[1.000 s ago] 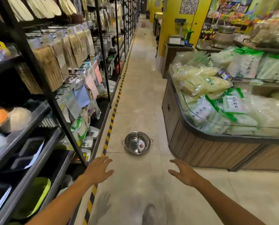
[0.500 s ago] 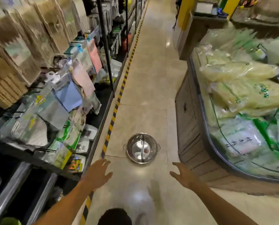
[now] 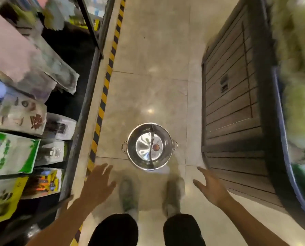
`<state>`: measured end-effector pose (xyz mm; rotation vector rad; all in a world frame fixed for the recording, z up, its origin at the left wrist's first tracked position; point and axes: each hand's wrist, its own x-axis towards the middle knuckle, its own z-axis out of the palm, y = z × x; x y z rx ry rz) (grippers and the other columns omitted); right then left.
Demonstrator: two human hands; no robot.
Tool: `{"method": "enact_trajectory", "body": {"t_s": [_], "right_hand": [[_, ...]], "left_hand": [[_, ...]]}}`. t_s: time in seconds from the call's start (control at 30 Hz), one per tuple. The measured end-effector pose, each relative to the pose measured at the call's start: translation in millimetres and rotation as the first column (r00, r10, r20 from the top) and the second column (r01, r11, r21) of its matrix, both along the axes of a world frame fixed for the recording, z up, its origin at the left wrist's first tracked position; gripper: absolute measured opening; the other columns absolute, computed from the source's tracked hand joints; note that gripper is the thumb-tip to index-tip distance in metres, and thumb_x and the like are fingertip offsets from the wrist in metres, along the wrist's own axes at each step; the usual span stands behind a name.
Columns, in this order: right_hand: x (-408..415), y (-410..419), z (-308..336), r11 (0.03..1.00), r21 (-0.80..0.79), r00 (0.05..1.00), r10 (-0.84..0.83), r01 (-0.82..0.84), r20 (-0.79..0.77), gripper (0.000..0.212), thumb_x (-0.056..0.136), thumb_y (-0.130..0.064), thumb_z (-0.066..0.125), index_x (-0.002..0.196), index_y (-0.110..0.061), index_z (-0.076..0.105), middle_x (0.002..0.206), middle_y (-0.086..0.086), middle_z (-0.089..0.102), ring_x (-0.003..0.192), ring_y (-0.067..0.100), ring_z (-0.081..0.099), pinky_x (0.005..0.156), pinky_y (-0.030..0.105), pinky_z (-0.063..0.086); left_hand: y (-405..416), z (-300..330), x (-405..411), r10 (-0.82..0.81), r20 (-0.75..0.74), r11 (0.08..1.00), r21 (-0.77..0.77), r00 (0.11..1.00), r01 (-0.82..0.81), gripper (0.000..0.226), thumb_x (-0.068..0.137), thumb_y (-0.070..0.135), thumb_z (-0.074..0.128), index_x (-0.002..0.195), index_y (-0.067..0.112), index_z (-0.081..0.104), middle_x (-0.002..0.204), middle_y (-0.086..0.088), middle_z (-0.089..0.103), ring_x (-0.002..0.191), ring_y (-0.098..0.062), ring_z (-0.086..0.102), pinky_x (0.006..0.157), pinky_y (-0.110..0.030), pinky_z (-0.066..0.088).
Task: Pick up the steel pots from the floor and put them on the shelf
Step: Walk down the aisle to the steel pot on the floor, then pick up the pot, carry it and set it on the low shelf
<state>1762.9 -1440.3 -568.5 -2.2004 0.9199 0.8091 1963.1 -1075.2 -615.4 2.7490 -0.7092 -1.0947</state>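
Observation:
A round steel pot (image 3: 149, 146) with two small side handles and a divider down its middle stands on the tiled floor just ahead of my feet. A small round label sits inside it. My left hand (image 3: 97, 185) hovers below and left of the pot, fingers spread, holding nothing. My right hand (image 3: 210, 187) hovers below and right of it, also spread and empty. Neither hand touches the pot. The dark metal shelf (image 3: 87, 96) runs along the left side.
Packaged goods (image 3: 13, 151) hang and lie on the left shelf. A yellow-black floor stripe (image 3: 102, 110) runs beside it. A wooden-sided display counter (image 3: 235, 107) with bagged goods stands on the right. My shoes (image 3: 128, 196) are just below the pot.
The view has tilted down and closed in on the pot, which now lies right before my feet. Both hands stay spread and have come nearer to it.

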Motion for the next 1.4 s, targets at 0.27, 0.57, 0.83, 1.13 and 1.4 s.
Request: {"method": "enact_trajectory", "body": {"t_s": [0.27, 0.57, 0.83, 1.13, 1.4], "right_hand": [[55, -54, -273, 0.995, 0.097, 0.999, 0.020, -0.016, -0.043, 0.069, 0.094, -0.035, 0.063, 0.154, -0.018, 0.032, 0.155, 0.006, 0.041, 0.140, 0.023, 0.040, 0.109, 0.025, 0.026], [90, -61, -484, 0.976, 0.062, 0.961, -0.215, 0.208, 0.173, 0.098, 0.086, -0.056, 0.067, 0.157, -0.034, 0.003, 0.167, -0.002, 0.013, 0.148, 0.022, 0.028, 0.118, 0.047, 0.032], [92, -65, -524, 0.947, 0.085, 0.928, -0.319, 0.308, 0.190, 0.097, 0.082, -0.041, 0.077, 0.154, -0.027, 0.015, 0.140, 0.004, 0.058, 0.112, 0.024, 0.066, 0.097, 0.035, 0.055], [110, -67, -413, 0.900, 0.150, 0.865, -0.435, 0.410, 0.249, 0.087, 0.079, -0.030, 0.082, 0.147, -0.031, 0.027, 0.116, 0.001, 0.064, 0.099, 0.021, 0.065, 0.094, 0.040, 0.056], [161, -72, -141, 0.880, 0.204, 0.780, -0.476, 0.430, 0.407, 0.082, 0.074, -0.035, 0.084, 0.142, -0.035, 0.038, 0.095, -0.006, 0.067, 0.083, 0.017, 0.069, 0.079, 0.041, 0.060]], "left_hand": [[-44, -234, 18, 0.051, -0.022, 0.999, -0.014, 0.998, -0.052, 0.081, 0.081, 0.059, 0.035, 0.140, 0.007, 0.052, 0.140, -0.019, 0.054, 0.126, -0.041, 0.052, 0.102, -0.050, 0.044], [-68, -431, 43, 0.430, -0.095, 0.902, 0.002, 0.898, -0.432, 0.109, 0.071, 0.071, 0.051, 0.156, 0.028, -0.003, 0.162, -0.015, 0.009, 0.146, -0.037, 0.023, 0.113, -0.052, 0.033], [-91, -475, 42, 0.648, -0.149, 0.712, -0.231, 0.747, -0.664, 0.121, 0.070, 0.054, 0.079, 0.156, 0.029, -0.003, 0.164, 0.001, 0.013, 0.132, -0.019, 0.043, 0.107, -0.039, 0.043], [-99, -370, 60, 0.730, -0.174, 0.592, -0.324, 0.661, -0.738, 0.107, 0.073, 0.021, 0.085, 0.155, 0.022, 0.018, 0.136, 0.002, 0.038, 0.109, -0.017, 0.053, 0.093, -0.024, 0.049], [-92, -107, 108, 0.707, -0.202, 0.514, -0.511, 0.677, -0.689, 0.096, 0.070, 0.020, 0.084, 0.148, 0.038, 0.031, 0.107, -0.016, 0.055, 0.077, -0.024, 0.058, 0.064, -0.027, 0.054]]}}
